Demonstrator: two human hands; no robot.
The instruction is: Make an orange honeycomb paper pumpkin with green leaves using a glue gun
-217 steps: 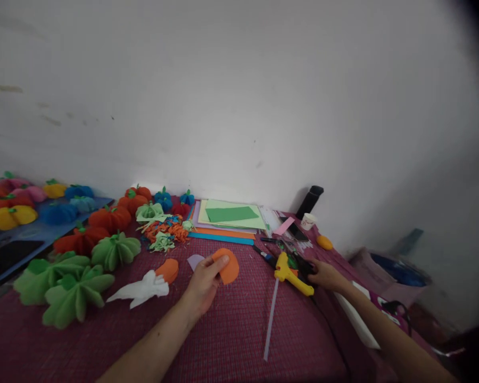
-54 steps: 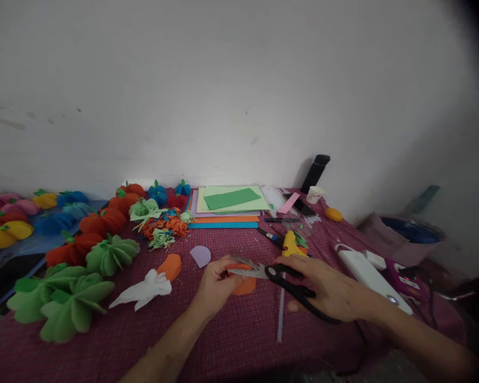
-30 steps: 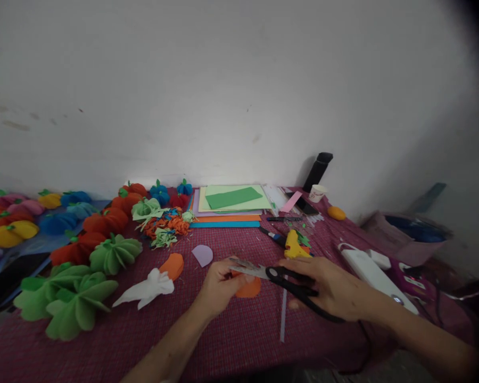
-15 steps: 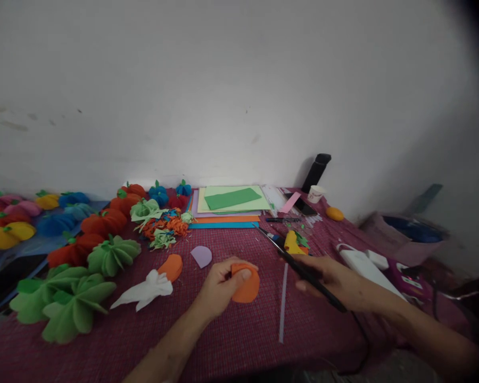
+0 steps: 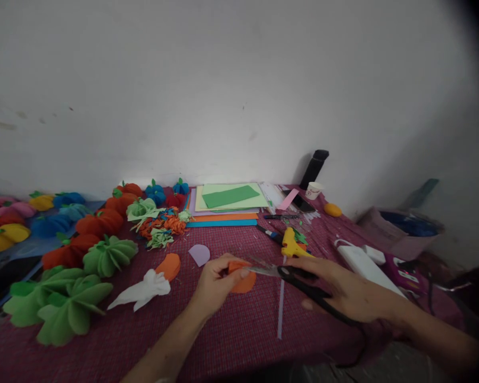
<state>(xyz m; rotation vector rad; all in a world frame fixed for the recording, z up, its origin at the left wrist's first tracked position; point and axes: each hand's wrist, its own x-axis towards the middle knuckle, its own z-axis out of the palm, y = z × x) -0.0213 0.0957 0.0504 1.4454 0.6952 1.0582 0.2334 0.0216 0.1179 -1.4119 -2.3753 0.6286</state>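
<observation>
My left hand [image 5: 219,282] pinches a round orange paper piece [image 5: 244,284] between thumb and fingers, above the cloth. My right hand [image 5: 343,287] is wrapped round the black handles of a pair of scissors [image 5: 299,279]. The scissor blades reach left over the upper part of the orange piece; whether they cut into it I cannot tell. Left of my left hand lie a lilac paper piece [image 5: 200,255], another orange paper piece [image 5: 169,266] and a crumpled white tissue [image 5: 146,290]. A thin lilac strip [image 5: 280,314] lies under the scissors.
Paper pumpkins [image 5: 109,256] in several colours fill the left side. Paper sheets [image 5: 231,197] are stacked at the back, beside shredded paper [image 5: 163,226]. On the right are a yellow glue gun [image 5: 292,244], a paper cup [image 5: 313,190], a black bottle [image 5: 314,169] and a power strip [image 5: 407,276].
My right hand has turned the scissors and brought their blades leftward onto the orange piece. The blades look spread now. My left hand still holds the piece.
</observation>
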